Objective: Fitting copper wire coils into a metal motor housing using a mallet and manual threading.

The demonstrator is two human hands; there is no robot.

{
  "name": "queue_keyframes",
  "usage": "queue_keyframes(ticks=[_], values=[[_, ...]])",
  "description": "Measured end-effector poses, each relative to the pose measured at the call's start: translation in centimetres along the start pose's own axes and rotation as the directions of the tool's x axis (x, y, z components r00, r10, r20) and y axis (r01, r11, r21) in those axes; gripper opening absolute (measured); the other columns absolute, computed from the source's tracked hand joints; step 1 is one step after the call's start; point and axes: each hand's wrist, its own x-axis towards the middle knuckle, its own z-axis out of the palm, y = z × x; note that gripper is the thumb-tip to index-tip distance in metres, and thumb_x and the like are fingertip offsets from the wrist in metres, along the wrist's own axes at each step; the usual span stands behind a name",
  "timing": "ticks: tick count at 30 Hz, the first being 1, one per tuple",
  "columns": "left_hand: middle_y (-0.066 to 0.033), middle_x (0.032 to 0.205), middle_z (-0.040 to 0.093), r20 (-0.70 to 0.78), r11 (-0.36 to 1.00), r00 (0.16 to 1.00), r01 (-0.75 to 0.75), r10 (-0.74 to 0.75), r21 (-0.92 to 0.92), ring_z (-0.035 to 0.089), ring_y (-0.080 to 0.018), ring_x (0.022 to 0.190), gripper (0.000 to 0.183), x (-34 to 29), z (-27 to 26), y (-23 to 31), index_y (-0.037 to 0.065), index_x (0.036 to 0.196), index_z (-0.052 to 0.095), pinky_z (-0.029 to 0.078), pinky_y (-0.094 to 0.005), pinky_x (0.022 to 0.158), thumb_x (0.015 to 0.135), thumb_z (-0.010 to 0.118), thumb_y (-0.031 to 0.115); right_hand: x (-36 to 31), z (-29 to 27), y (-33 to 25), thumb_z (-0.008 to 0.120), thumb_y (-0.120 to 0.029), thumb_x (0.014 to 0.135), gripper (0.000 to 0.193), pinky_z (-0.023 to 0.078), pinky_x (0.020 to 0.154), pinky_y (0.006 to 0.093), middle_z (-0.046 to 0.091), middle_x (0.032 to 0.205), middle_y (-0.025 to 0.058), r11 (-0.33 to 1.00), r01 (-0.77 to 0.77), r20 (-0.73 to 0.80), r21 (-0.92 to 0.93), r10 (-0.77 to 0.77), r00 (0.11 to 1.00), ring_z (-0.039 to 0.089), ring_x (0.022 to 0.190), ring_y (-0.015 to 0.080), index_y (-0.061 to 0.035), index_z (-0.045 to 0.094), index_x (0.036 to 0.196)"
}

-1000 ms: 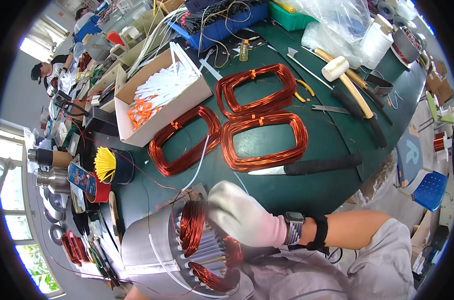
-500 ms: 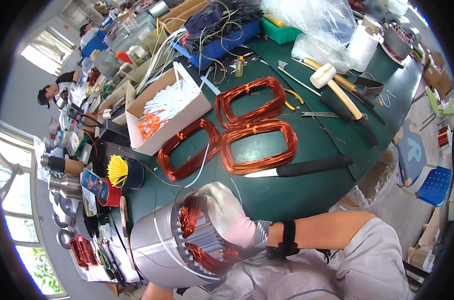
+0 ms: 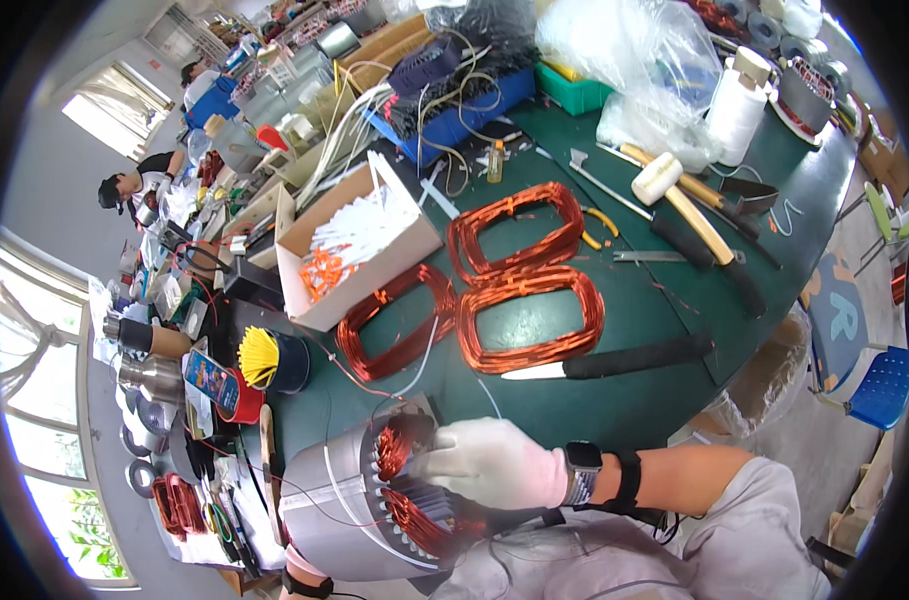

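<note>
A grey cylindrical motor stator (image 3: 325, 492) lies on its side at the near edge of the table, close against me. Copper windings (image 3: 412, 520) bulge from the slots at its open end. My right hand (image 3: 490, 462), in a white glove, is at that opening with its fingers bent together by the upper copper bundle; whatever they pinch is hidden. Only the wrist of my left hand (image 3: 305, 575) shows, below the stator; its fingers are out of sight. A white sleeve strip (image 3: 337, 500) and a thin dark wire run over the stator.
Three copper coils (image 3: 532, 318) lie mid-table beside a box of white strips (image 3: 360, 235). Right of them are a black-handled knife (image 3: 635, 358), a white-headed mallet (image 3: 680, 205) and scissors (image 3: 655, 257). A cup of yellow sticks (image 3: 287, 362) stands left. Co-workers sit far left.
My right hand has turned flatter, its fingers now reaching leftward into the stator opening rather than arching over the rim. The whole view has shifted slightly, and more of my left wrist shows.
</note>
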Motion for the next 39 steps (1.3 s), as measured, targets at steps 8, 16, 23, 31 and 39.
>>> queue_keyframes(ticks=[8, 16, 23, 31, 39], values=[[-0.0068, 0.118, 0.071, 0.084, 0.993, 0.990, -0.118, 0.116, 0.014, 0.070, -0.0211, 0.104, 0.034, 4.1, 0.5, -0.6, 0.001, 0.130, 0.060, 0.058, -0.0372, 0.091, 0.110, 0.042, 0.022, 0.5, -0.2, 0.0, 0.065, -0.018, 0.095, 0.020, 0.053, 0.076, 0.0421, 0.059, 0.091, 0.0114, 0.996, -0.053, 0.179, -0.070, 0.065, 0.982, 0.064, 0.087, 0.0325, -0.0115, 0.070, 0.114], [-0.0068, 0.118, 0.071, 0.095, 0.969, 0.967, -0.241, 0.235, 0.054, 0.070, -0.0209, 0.104, 0.034, 6.0, -0.6, 0.2, 0.001, 0.131, 0.060, 0.058, -0.0371, 0.091, 0.110, 0.043, 0.021, 0.6, 0.5, 1.0, 0.064, -0.015, 0.096, 0.017, 0.055, 0.077, 0.0421, 0.061, 0.092, 0.0118, 0.997, 0.044, 0.064, -0.057, -0.040, 0.997, 0.065, 0.085, 0.0328, -0.0073, 0.069, 0.111], [-0.0068, 0.117, 0.071, 0.095, 0.939, 0.942, -0.331, 0.322, 0.094, 0.070, -0.0208, 0.103, 0.034, 6.2, -2.0, 1.1, 0.001, 0.131, 0.060, 0.058, -0.0370, 0.091, 0.110, 0.043, 0.021, 1.0, 1.5, 1.5, 0.065, -0.010, 0.095, 0.011, 0.054, 0.078, 0.0430, 0.064, 0.094, 0.0144, 0.996, 0.074, 0.045, 0.056, -0.076, 0.996, 0.065, 0.088, 0.0377, -0.0023, 0.065, 0.103], [-0.0068, 0.116, 0.071, 0.093, 0.916, 0.921, -0.387, 0.378, 0.109, 0.070, -0.0206, 0.102, 0.034, 5.6, -2.5, -0.1, 0.001, 0.131, 0.060, 0.058, -0.0369, 0.090, 0.109, 0.044, 0.020, 1.0, 1.1, 0.8, 0.067, -0.006, 0.093, 0.013, 0.054, 0.079, 0.0413, 0.062, 0.094, 0.0165, 0.982, -0.022, 0.050, 0.188, 0.012, 0.999, 0.063, 0.088, 0.0381, -0.0002, 0.064, 0.104], [-0.0067, 0.115, 0.072, 0.058, 0.870, 0.880, -0.475, 0.472, 0.134, 0.071, -0.0204, 0.102, 0.033, 3.0, -3.2, -0.3, 0.001, 0.132, 0.060, 0.058, -0.0368, 0.090, 0.109, 0.044, 0.019, 1.1, 1.3, 0.4, 0.067, -0.006, 0.093, 0.011, 0.055, 0.083, 0.0389, 0.067, 0.097, 0.0155, 0.984, 0.011, 0.001, 0.176, -0.011, 1.000, 0.066, 0.091, 0.0346, 0.0003, 0.067, 0.102]])
